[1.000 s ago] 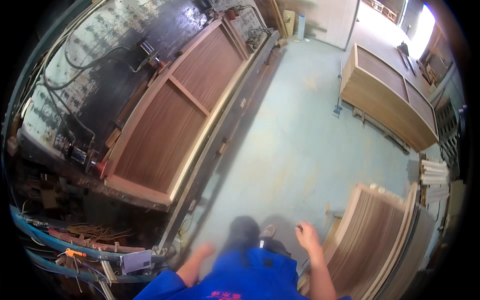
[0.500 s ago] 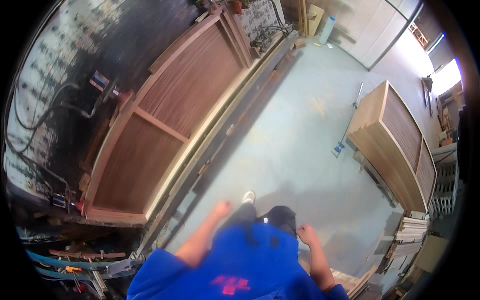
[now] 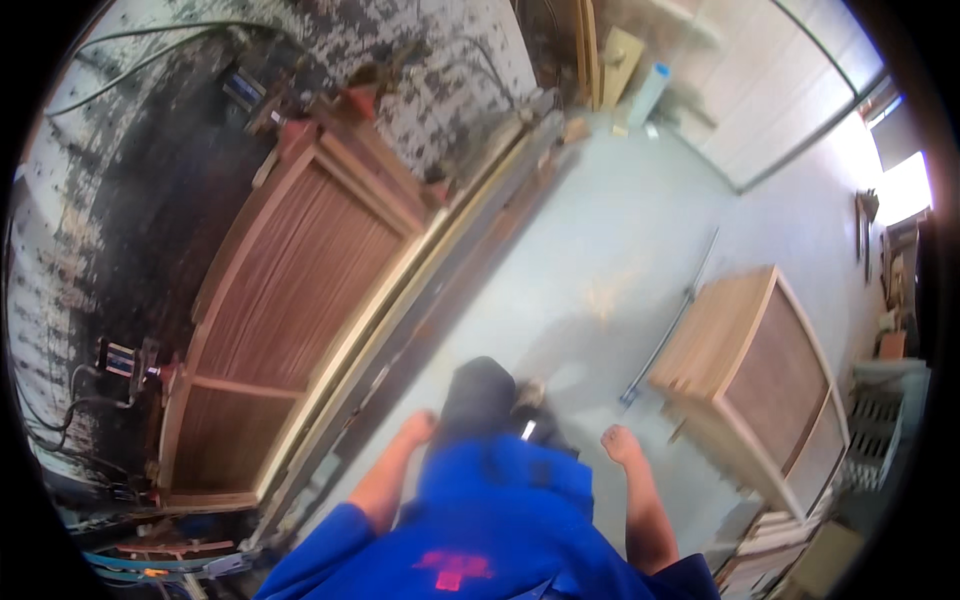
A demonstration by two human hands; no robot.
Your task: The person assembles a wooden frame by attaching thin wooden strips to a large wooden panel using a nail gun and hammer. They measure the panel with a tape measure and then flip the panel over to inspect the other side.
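Note:
My left hand hangs at my side with its fingers curled closed, slightly blurred, and I see nothing in it. On the other side my right hand swings over the floor, closed in a loose fist with nothing showing. Neither hand touches anything. Nearest to the left one, a reddish-brown wooden door panel with a frame and crossbar lies on a clamping press. To the right of my right hand stands a stack of lighter framed wooden panels on a low support.
A long bar clamp lies on the pale floor, left of the panel stack. Wood strips are piled at the lower right. Farther off, a blue-white roll stands by boards. Hoses hang along the press.
I have stepped forward; the press and both panels now sit lower in view. My right hand has swung forward, and the left has shifted slightly left. A dark-trousered leg is now ahead.

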